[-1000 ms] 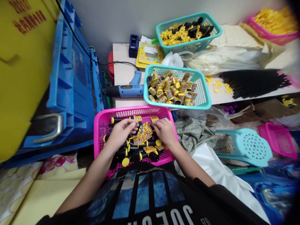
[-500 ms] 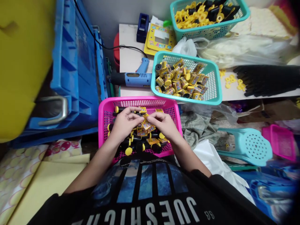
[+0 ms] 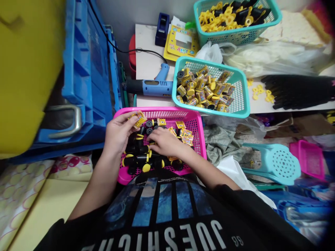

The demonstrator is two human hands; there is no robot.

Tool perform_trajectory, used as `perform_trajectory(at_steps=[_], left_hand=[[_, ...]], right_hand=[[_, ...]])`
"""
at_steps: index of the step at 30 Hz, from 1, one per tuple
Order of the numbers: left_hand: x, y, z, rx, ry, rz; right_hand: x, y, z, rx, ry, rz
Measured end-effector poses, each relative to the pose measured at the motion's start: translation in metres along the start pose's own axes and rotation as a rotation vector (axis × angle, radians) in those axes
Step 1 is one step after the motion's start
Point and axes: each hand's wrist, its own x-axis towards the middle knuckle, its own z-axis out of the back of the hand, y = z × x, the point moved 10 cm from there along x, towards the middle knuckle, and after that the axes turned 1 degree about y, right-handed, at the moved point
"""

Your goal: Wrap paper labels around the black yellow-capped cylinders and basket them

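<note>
A pink basket (image 3: 197,129) sits on my lap, filled with black tubes with yellow caps (image 3: 138,161) and small yellow printed labels (image 3: 186,136). My left hand (image 3: 117,134) is raised over the basket's left rim and pinches one yellow label (image 3: 138,119) between thumb and fingers. My right hand (image 3: 163,143) lies palm down in the middle of the basket with its fingers curled on the black tubes; what it grips is hidden.
A teal basket (image 3: 242,104) of labelled yellow pieces stands on the white table, with a blue heat gun (image 3: 151,85) to its left. Another teal basket (image 3: 237,33), black sticks (image 3: 298,90), plastic bags, a blue crate (image 3: 86,73) and a teal stool (image 3: 277,164) surround me.
My hands were together over the labels; now the left hand has lifted away to the left with one label, and the right hand has moved left down onto the black tubes.
</note>
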Motion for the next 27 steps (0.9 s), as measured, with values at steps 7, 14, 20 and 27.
perform_trajectory(at_steps=[7, 14, 20, 27], left_hand=[[-0.001, 0.004, 0.009, 0.134, 0.002, -0.022], [-0.007, 0.017, 0.009, 0.201, 0.056, 0.09], [-0.012, 0.03, -0.013, 0.249, 0.125, 0.113], [-0.018, 0.026, -0.027, 0.31, 0.149, 0.057]], right_hand=[[0.011, 0.009, -0.035, 0.099, 0.106, 0.057], [-0.026, -0.073, 0.01, 1.226, -0.444, -0.224], [-0.037, -0.075, 0.03, 1.416, -0.552, -0.106], [-0.041, -0.077, 0.03, 1.263, -0.518, -0.111]])
